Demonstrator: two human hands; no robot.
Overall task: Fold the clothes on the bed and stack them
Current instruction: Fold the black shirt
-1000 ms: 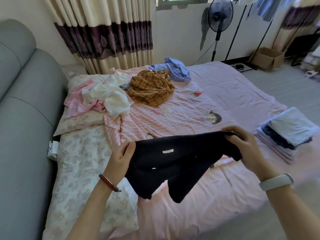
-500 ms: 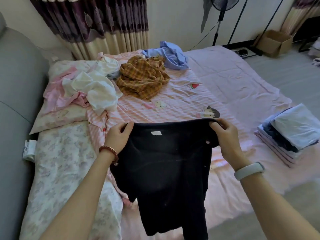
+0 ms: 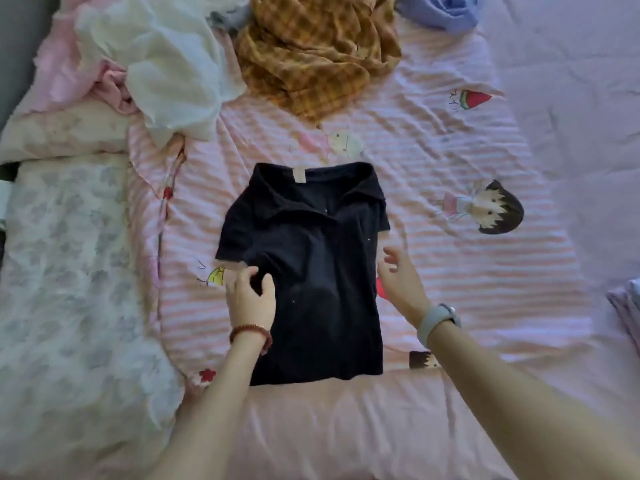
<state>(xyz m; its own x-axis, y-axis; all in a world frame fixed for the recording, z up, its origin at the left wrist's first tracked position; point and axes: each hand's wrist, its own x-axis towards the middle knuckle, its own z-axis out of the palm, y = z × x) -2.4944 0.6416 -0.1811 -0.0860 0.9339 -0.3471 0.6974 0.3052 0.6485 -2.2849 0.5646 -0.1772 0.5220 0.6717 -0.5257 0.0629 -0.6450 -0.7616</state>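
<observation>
Black shirt [image 3: 311, 271] lies flat on the bed [image 3: 346, 427]; plaid [image 3: 311, 53], white [image 3: 166, 64] and blue [image 3: 440, 8] clothes beyond its collar. Left hand [image 3: 251, 299] pinches its sleeve; right hand [image 3: 398, 282] hovers loose-fingered beside it. Collar tag [image 3: 298, 175] unreadable.

Home bedroom: a bed [image 3: 450, 410] covered by a pink striped cartoon-print sheet [image 3: 450, 161], a floral pillow [image 3: 69, 271] at left, and loose clothes [image 3: 311, 46] heaped at its far side.

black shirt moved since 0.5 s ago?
Yes. The black shirt was held up in the air; it now lies flat on the striped sheet, collar toward the plaid garment. Left hand pinches its edge.
</observation>
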